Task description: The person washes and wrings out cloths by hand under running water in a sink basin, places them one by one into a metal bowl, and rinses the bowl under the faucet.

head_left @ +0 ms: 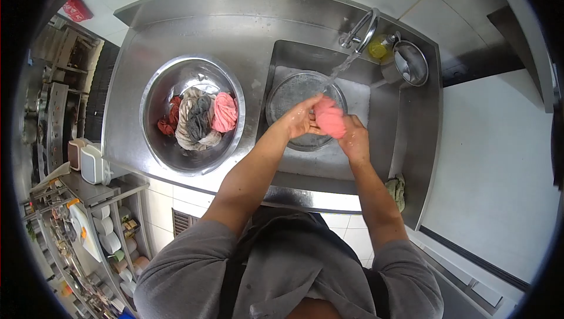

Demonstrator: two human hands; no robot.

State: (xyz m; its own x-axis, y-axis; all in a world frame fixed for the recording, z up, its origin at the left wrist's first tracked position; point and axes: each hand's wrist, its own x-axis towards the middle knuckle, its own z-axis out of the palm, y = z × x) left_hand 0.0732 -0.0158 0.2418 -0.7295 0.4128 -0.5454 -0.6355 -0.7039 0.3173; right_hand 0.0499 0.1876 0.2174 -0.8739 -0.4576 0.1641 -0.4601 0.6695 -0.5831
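Note:
A wet pink cloth [330,118], bunched up and slightly blurred, is between my hands above the sink [376,142]. My left hand [304,118] grips its left side, thumb on top and fingers curled below. On the lower right end, my right hand [355,141] is closed round the cloth. Beneath them a round metal tray or lid [288,98] lies in the basin. Water runs from the curved faucet [371,25] just behind the cloth.
Left of the sink, a large steel bowl [154,148] holds a pink cloth [225,113], a grey cloth [200,117], a beige cloth [187,137] and a red cloth [167,124]. A metal pot [413,63] and a yellow-liquid bottle [379,48] stand behind the faucet. A greenish rag [396,192] lies at the front right.

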